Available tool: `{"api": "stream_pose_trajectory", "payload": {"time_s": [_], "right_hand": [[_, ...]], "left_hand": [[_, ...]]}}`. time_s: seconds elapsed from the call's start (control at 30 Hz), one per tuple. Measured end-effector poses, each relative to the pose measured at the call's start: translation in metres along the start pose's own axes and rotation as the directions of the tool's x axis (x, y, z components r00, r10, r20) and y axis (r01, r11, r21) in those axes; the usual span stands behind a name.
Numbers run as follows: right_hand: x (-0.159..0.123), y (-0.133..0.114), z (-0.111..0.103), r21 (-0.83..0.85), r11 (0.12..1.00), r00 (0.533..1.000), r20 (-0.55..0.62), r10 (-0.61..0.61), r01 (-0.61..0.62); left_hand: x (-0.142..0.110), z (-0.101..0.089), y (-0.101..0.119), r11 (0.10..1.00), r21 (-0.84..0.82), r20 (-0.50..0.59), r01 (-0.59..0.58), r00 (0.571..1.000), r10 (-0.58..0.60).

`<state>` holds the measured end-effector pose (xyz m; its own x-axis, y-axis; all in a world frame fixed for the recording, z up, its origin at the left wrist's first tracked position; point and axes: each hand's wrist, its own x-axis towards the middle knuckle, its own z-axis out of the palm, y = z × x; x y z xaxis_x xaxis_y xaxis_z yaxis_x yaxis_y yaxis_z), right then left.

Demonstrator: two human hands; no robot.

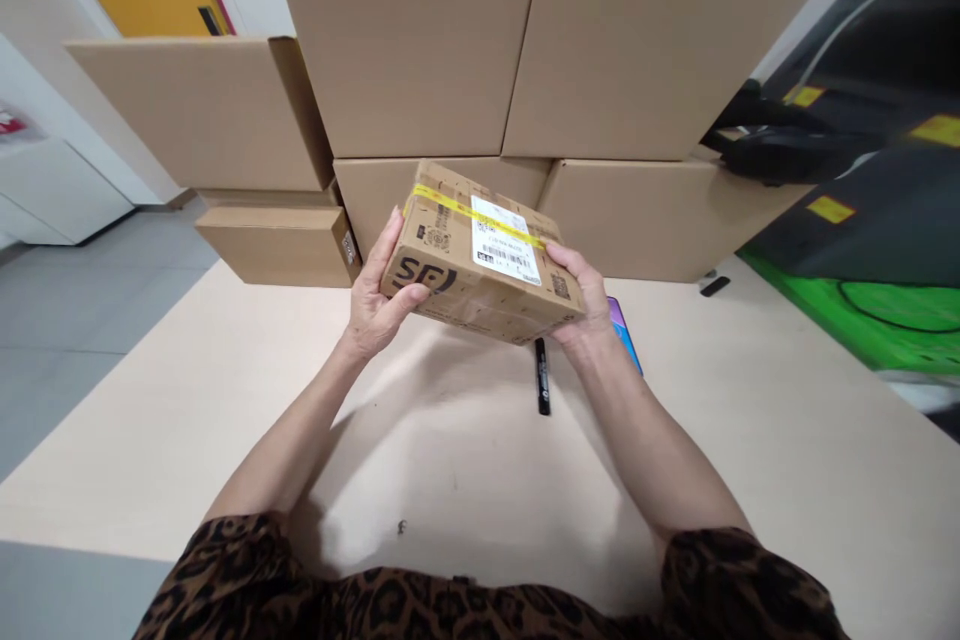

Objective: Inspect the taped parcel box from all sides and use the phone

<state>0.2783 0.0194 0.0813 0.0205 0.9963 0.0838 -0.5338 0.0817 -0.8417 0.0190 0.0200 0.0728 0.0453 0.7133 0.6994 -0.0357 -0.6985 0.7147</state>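
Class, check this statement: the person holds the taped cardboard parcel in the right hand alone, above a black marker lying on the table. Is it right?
No. The head view shows two hands: the left hand and the right hand both hold the cardboard parcel, above the black marker lying on the table.

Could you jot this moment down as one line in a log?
left hand: cardboard parcel | right hand: same parcel | table: black marker
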Motion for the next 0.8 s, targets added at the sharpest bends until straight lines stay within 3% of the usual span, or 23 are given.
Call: {"api": "stream_pose_trajectory", "payload": {"time_s": [0.1,0.27,0.4,0.47,0.57,0.7,0.8], "right_hand": [[0.001,-0.002,0.0,0.044,0.999,0.999,-0.035,-0.017,0.018],[-0.008,-0.002,0.002,-0.073,0.971,0.974,-0.015,-0.228,0.226],[-0.017,0.005,0.006,-0.157,0.93,0.938,0.154,-0.31,0.333],[-0.018,0.009,0.005,-0.174,0.918,0.926,0.199,-0.323,0.357],[-0.017,0.013,0.002,-0.175,0.922,0.933,0.169,-0.318,0.346],[-0.015,0.008,0.001,-0.079,0.947,0.95,0.069,-0.305,0.31],[-0.017,-0.003,0.005,-0.067,0.953,0.955,0.057,-0.292,0.295]], "left_hand": [[0.002,-0.001,0.001,0.995,-0.051,0.089,0.084,0.993,-0.079],[0.006,-0.003,0.003,0.936,-0.211,0.199,0.283,0.95,-0.242],[0.013,-0.007,0.015,0.789,-0.3,0.26,0.536,0.842,-0.473],[0.017,-0.007,0.02,0.731,-0.337,0.272,0.594,0.804,-0.528],[0.017,-0.006,0.023,0.741,-0.36,0.245,0.567,0.824,-0.512],[0.011,-0.005,0.023,0.812,-0.297,0.233,0.502,0.863,-0.449],[0.007,-0.008,0.019,0.867,-0.235,0.241,0.44,0.89,-0.387]]}}
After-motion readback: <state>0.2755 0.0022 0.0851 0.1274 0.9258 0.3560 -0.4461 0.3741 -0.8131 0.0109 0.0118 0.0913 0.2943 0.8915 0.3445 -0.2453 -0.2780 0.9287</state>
